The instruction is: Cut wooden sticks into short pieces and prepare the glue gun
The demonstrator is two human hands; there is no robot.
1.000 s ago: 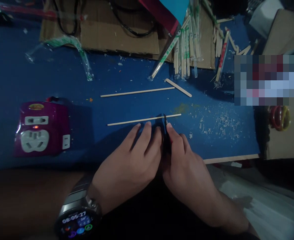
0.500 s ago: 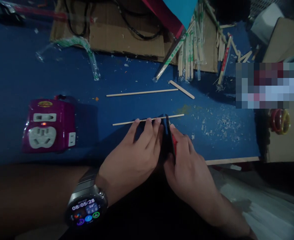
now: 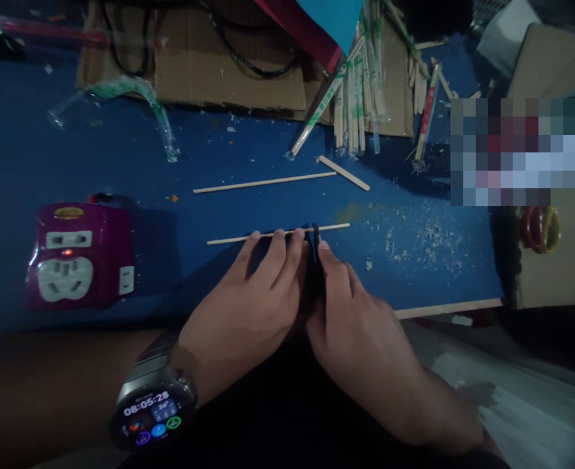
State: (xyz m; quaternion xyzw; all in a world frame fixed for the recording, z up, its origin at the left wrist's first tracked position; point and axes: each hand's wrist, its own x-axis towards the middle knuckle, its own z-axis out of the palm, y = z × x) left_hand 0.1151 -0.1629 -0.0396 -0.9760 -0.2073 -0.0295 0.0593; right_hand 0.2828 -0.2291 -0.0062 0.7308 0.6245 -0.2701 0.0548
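Note:
A thin wooden chopstick (image 3: 229, 240) lies across the blue table. The fingertips of my left hand (image 3: 248, 309) press it down near its middle; my left thumb is hidden. My right hand (image 3: 360, 326) is closed around a cutter knife (image 3: 317, 236), index finger stretched along its back. The dark blade meets the chopstick just right of my left fingertips. Farther back lies a second chopstick (image 3: 263, 183), its right end beside a flat craft stick (image 3: 345, 173).
To the left stands a purple power socket (image 3: 85, 257). At the back are wrapped chopsticks (image 3: 351, 124) on cardboard (image 3: 229, 78). White shavings (image 3: 437, 244) litter the right side, near red and yellow tape rolls (image 3: 539, 229). A wooden strip (image 3: 448, 308) runs along the front edge.
The whole view has shifted slightly, so things appear farther left. My hands keep their places on the chopstick and knife; the knife has tilted a little and its red part no longer shows.

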